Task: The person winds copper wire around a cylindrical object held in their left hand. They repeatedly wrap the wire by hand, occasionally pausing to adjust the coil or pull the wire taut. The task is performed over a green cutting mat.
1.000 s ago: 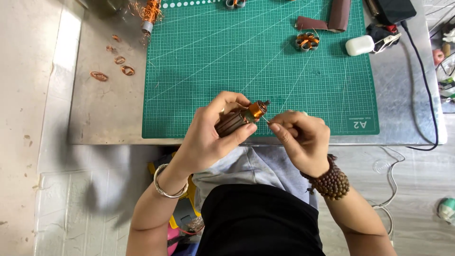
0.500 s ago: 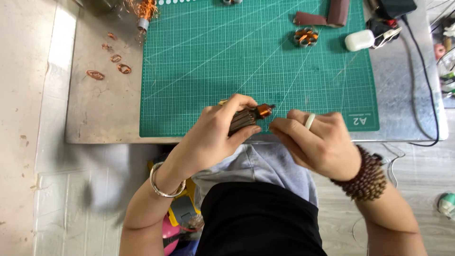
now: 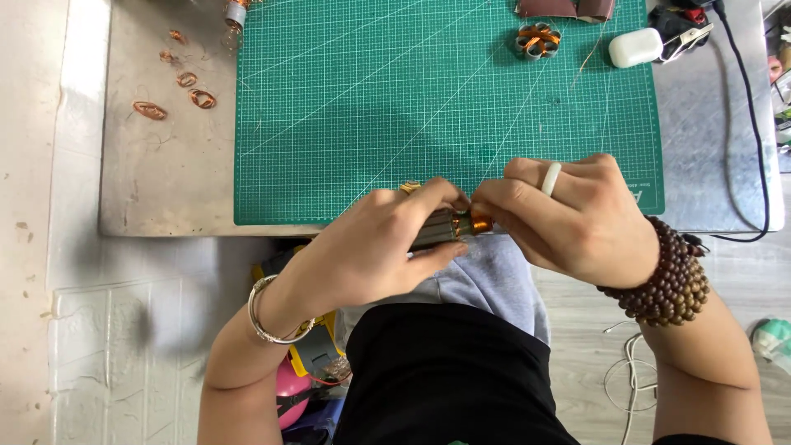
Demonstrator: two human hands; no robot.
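My left hand (image 3: 375, 247) grips a small dark cylindrical motor rotor (image 3: 437, 228) with a copper-coloured end (image 3: 479, 222). It is held just below the near edge of the green cutting mat (image 3: 371, 99). My right hand (image 3: 568, 218), with a white ring and a brown bead bracelet, pinches the rotor's copper end with its fingertips. Both hands meet over my lap, touching the rotor from opposite sides. Most of the rotor is hidden under my fingers.
Copper wire loops (image 3: 177, 86) lie on the grey metal table (image 3: 156, 181) at the left. A wound copper coil piece (image 3: 537, 39), a white case (image 3: 635, 47) and a black cable (image 3: 746, 124) sit at the back right. Brown blocks (image 3: 564, 7) lie at the mat's far edge.
My hands have closed in together and dropped toward the table's near edge. My right hand has turned over onto the rotor's copper end, covering it.
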